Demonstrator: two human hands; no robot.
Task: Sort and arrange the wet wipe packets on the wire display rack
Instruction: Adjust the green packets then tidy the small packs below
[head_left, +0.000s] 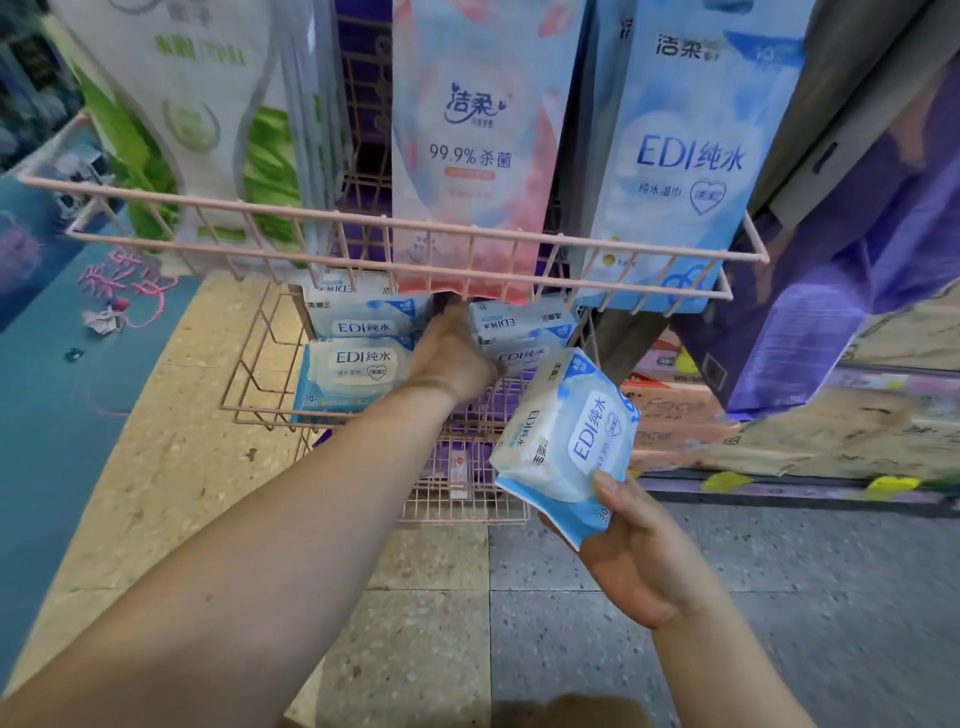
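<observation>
A pink wire display rack has an upper basket and a lower basket. My right hand grips a blue-and-white wet wipe packet, tilted, in front of the lower basket's right side. My left hand reaches into the lower basket between two stacked blue packets on the left and stacked packets on the right. Its fingers are hidden behind the upper basket's rim, so I cannot tell what they touch.
Tall packs stand in the upper basket: green-and-white, pink, blue. Purple packaging and cardboard boxes sit at the right. Below lies a speckled tile floor; a teal mat covers the left.
</observation>
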